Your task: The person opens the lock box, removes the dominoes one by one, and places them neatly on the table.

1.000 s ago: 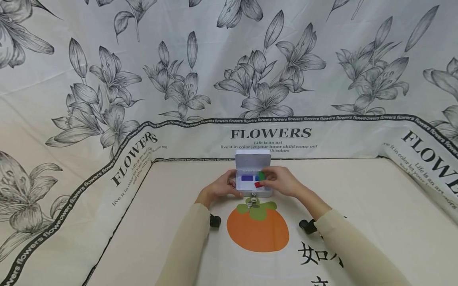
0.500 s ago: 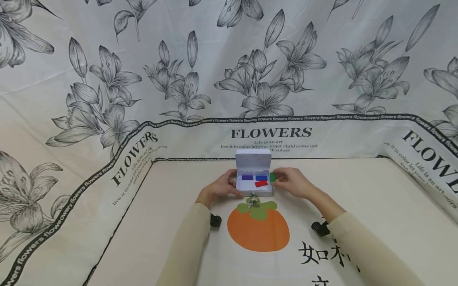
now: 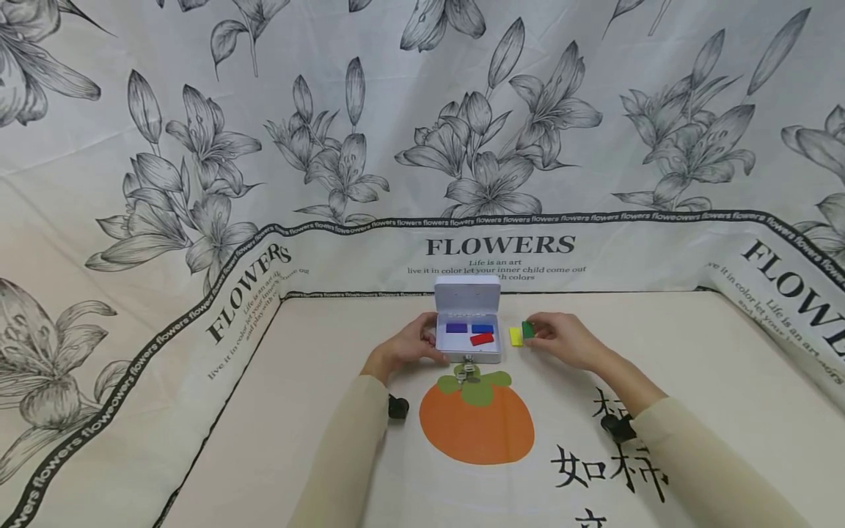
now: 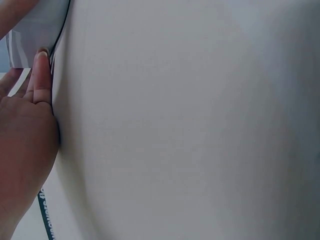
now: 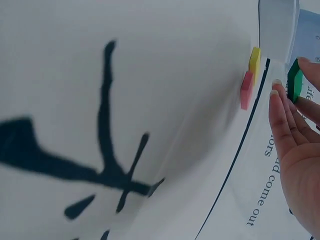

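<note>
A small white lockbox (image 3: pixel 468 358) stands with its lid (image 3: pixel 467 296) raised. Inside lie a purple block (image 3: pixel 456 328), a blue block (image 3: pixel 482 329) and, askew in front of the blue one, a red block (image 3: pixel 482 339). My left hand (image 3: pixel 414 342) holds the box's left side, thumb near the front corner. To the right of the box, my right hand (image 3: pixel 562 339) pinches a flat green block (image 3: pixel 527 330) between thumb and fingers. A yellow block (image 3: pixel 516 336) stands between the box and that hand. Beside the yellow one, the right wrist view shows a pink block (image 5: pixel 246 90).
Keys (image 3: pixel 464 375) hang at the front of the lockbox. The pale cloth beneath bears an orange persimmon print (image 3: pixel 476 425) and black characters (image 3: pixel 607 469). Behind the box rises a flower-printed cloth (image 3: pixel 502 169).
My right hand has moved right with the green block, from over the lockbox to beside it. The red and blue blocks are uncovered, and the yellow block now shows. My left hand stays put.
</note>
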`<state>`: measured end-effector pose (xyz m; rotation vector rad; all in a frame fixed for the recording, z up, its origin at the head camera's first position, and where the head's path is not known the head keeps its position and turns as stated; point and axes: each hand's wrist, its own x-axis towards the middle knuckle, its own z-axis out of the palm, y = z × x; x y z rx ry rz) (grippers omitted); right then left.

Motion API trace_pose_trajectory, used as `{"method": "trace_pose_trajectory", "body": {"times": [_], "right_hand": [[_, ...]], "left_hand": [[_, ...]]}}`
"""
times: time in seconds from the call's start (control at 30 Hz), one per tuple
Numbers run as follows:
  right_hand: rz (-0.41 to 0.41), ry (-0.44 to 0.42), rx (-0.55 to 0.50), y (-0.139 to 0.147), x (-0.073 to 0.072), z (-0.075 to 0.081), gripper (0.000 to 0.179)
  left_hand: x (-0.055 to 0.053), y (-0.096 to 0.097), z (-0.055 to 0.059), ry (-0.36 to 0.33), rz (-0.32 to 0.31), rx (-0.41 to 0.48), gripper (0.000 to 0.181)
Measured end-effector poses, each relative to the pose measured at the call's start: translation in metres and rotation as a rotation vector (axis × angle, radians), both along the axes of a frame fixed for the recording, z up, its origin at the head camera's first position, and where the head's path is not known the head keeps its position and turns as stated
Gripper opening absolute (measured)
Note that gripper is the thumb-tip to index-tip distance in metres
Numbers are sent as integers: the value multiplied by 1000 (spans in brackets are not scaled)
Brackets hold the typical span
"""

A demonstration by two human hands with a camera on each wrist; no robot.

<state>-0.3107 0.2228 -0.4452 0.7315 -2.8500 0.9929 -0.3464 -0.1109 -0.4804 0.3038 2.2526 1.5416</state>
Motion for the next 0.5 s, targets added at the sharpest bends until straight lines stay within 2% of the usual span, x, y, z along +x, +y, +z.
{"method": "trace_pose_trajectory", "body": {"times": [0.5], "right_hand": [[-54,-53,87,30,-4,-6,42]], "left_hand": [[3,1,3,-2,-7,5,100]]}}
